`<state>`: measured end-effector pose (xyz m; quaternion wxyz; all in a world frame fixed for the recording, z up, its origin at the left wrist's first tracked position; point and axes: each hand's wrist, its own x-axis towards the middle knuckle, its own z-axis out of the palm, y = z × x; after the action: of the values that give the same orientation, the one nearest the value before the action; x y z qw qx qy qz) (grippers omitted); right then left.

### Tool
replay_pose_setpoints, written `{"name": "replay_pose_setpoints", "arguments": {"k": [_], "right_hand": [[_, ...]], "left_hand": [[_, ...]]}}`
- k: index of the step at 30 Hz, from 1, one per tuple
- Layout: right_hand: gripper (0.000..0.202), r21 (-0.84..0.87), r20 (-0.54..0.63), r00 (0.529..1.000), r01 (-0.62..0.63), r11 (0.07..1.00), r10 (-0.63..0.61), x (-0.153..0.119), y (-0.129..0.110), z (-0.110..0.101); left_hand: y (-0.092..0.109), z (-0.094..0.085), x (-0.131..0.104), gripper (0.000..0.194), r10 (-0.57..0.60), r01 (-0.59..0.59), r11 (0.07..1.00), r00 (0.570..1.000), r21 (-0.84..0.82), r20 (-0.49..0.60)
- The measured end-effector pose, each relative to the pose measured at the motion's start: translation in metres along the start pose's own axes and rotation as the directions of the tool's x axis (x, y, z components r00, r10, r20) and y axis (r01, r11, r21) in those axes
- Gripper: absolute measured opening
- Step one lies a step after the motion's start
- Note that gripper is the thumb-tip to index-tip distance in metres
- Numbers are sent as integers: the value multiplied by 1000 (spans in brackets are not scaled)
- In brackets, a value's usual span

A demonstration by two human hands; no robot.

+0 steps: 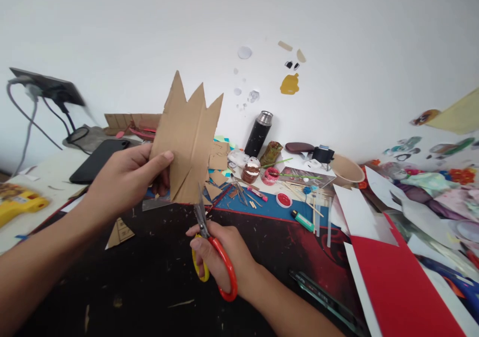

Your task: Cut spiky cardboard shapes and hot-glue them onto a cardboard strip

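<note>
A flat brown cardboard piece (186, 142) with three jagged points hides some fingers of the left hand (129, 172) pinching it above the red-edged black mat (149, 292), while red-and-yellow-handled steel scissors (202, 225), gripped in the curled right hand (232, 254), overlap its lower edge.

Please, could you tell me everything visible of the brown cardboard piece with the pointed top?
The flat, brown cardboard piece has three sharp points along its top, with V-shaped notches between them. A crease runs down its face; diagonal lines mark the lower part. It is held roughly upright above the dark table surface. The left hand grips its left side, thumb in front. Metal-bladed scissors with red and yellow handles, in the right hand, are at its lower edge.
</note>
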<state>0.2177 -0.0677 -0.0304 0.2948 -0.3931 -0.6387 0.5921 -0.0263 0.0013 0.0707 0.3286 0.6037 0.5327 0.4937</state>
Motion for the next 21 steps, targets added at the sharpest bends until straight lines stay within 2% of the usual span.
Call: {"name": "replay_pose_setpoints", "arguments": {"k": [4,13,21], "right_hand": [[59,4,-5,1000,-2,1000,2,0,-1,0],[52,-25,-35,999,8,1000,-8,0,-2,-2],[48,-42,-50,999,2,999,-4,1,-12,-6]], "left_hand": [[-2,1,-1,44,4,-4,1000,1000,-7,-2],[2,4,-1,46,-34,35,998,999,-54,18],[-6,2,2,47,-38,42,997,998,-68,48]]}}
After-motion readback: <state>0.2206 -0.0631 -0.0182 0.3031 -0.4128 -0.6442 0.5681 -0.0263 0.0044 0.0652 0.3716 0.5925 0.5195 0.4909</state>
